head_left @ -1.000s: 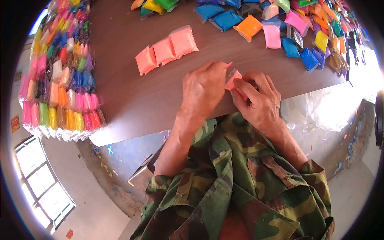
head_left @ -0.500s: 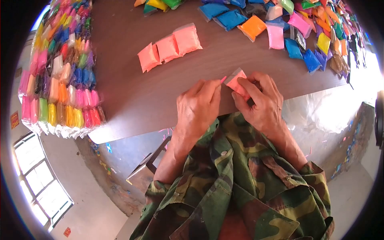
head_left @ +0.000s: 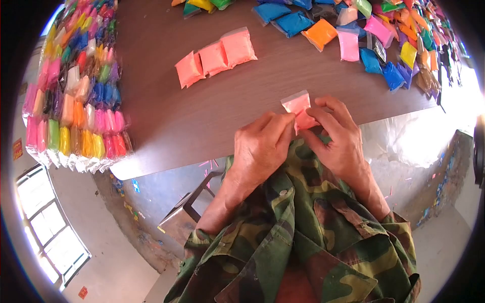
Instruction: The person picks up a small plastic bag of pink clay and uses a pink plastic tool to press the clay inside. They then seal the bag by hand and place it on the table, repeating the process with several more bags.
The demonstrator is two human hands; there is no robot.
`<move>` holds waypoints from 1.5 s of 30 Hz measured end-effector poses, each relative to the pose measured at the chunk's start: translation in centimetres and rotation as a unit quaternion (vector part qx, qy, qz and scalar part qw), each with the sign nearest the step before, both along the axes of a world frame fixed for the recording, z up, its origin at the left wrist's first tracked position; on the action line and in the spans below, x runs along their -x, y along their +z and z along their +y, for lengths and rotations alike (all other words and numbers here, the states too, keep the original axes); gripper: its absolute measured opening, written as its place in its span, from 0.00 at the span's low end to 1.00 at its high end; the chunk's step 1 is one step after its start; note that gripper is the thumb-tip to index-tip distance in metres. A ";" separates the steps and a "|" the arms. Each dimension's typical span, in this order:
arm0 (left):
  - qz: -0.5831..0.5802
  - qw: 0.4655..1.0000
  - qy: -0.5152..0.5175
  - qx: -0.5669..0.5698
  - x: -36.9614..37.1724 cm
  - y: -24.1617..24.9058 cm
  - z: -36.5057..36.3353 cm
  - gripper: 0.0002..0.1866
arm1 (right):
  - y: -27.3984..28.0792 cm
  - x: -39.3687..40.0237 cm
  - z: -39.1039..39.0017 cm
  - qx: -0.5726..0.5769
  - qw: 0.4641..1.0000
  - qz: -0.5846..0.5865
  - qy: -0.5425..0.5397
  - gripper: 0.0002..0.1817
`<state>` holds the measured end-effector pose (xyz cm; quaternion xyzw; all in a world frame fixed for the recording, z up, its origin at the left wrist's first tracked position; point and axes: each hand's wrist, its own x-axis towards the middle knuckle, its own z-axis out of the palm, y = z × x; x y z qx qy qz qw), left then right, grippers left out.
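Note:
A small clear packet of salmon-pink clay-like material (head_left: 297,104) is held just over the table's near edge. My right hand (head_left: 337,132) pinches its right side between thumb and fingers. From the other side, my left hand (head_left: 263,140) is closed, its fingertips pressed against the packet's left edge; whether anything else is in those fingers is hidden. Farther up the table lies a joined row of similar salmon-pink packets (head_left: 214,57).
Rows of colourful packets (head_left: 81,101) are stacked along the left of the brown table (head_left: 166,116). A heap of mixed packets (head_left: 389,35) lies at the back right, with an orange packet (head_left: 320,34) at its near side. A stool-like metal frame (head_left: 184,209) stands below the table.
My left hand has moved right to meet the packet, and the thin pink strip at its fingertips no longer shows. The packet has turned more upright, its clear end pointing away.

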<state>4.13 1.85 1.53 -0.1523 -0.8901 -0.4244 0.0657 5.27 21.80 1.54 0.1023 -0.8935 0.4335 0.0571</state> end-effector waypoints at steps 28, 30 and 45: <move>0.001 0.994 0.079 0.069 -0.7 -2.1 -2.2 0.07 | -1.7 2.3 -0.3 -0.065 0.988 0.134 0.036 0.11; 0.004 0.995 0.089 0.053 -0.5 -1.8 -2.5 0.06 | -2.0 1.8 -0.7 -0.067 0.989 0.133 0.007 0.12; 0.002 0.995 0.099 0.025 -1.4 -1.0 -1.7 0.05 | -2.9 1.2 -1.5 -0.059 0.986 0.156 -0.024 0.11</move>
